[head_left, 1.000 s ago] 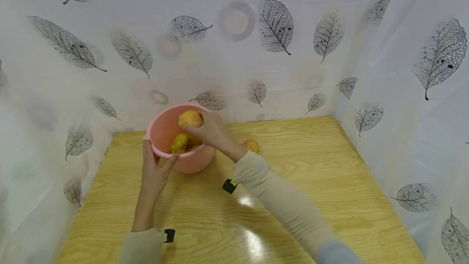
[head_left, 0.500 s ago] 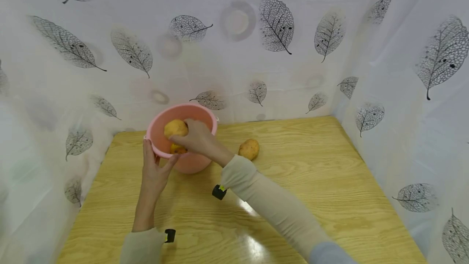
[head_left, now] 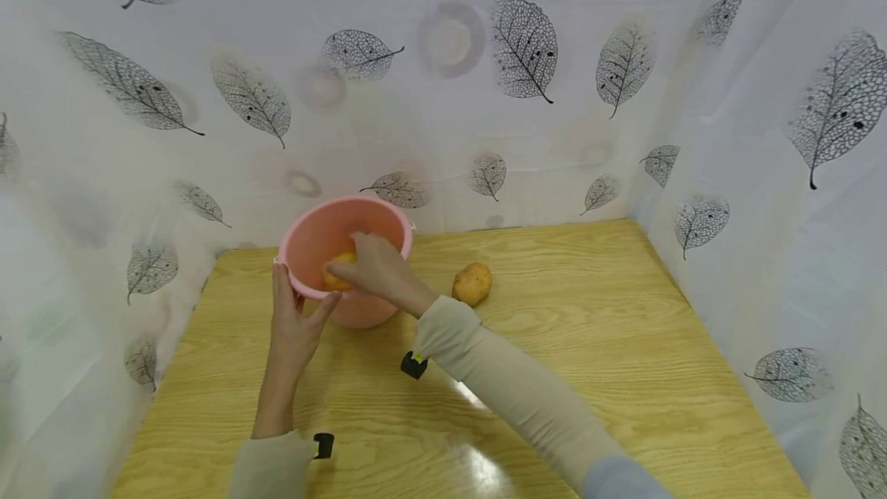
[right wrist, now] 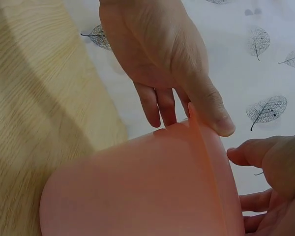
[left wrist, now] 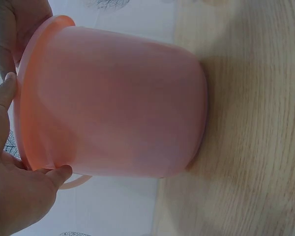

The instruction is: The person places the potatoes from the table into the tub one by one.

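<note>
A pink bucket (head_left: 360,316) stands on the table, tilted slightly toward me. My left hand (head_left: 294,329) grips its near left rim, thumb over the front edge and fingers along the side. Inside the mouth is my right hand (head_left: 379,266), its thumb and fingers spread apart over a yellow, potato-like thing (head_left: 334,280) lying lower in the bucket. The right wrist view shows a gap between thumb and fingers of the right hand (right wrist: 285,172). Other contents are hidden behind it. A potato (head_left: 472,284) rests on the table right of the bucket.
The wooden table (head_left: 589,360) ends at a white curtain (head_left: 443,122) with leaf prints, close behind the bucket and along both sides. A thin handle (left wrist: 76,183) hangs at the bucket's side in the left wrist view.
My right hand has moved left and down into the bucket with a potato and let it go; the potato sits lower now. My left hand has stayed on the rim.
</note>
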The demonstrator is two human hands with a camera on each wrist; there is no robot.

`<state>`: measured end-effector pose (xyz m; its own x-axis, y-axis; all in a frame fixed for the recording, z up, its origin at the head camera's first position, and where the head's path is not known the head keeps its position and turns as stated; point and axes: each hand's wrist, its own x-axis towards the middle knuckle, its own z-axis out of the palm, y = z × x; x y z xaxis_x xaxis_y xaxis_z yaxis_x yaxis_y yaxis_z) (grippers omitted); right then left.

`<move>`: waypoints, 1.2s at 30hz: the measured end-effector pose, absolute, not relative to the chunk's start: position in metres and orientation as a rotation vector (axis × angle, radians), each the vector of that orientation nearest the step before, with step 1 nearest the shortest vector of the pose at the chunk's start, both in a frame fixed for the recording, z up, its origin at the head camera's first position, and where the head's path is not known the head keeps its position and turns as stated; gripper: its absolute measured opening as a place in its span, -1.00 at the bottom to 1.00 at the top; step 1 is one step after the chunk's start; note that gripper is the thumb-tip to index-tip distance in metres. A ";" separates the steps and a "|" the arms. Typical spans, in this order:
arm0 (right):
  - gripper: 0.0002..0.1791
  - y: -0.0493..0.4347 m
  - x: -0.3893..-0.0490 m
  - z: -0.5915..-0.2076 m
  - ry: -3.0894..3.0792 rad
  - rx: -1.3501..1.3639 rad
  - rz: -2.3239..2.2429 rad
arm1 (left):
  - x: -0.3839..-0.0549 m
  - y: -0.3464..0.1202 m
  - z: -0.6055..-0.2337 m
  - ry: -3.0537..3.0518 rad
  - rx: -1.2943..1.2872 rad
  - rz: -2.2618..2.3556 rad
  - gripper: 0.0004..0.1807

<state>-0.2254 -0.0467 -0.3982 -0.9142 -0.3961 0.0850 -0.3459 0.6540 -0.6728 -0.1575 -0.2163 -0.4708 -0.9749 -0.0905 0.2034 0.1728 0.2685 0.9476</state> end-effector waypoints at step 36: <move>-0.47 0.048 -0.232 -0.399 2.761 -0.736 -1.498 | -0.156 -0.212 -0.466 -2.320 -0.049 -1.781 0.18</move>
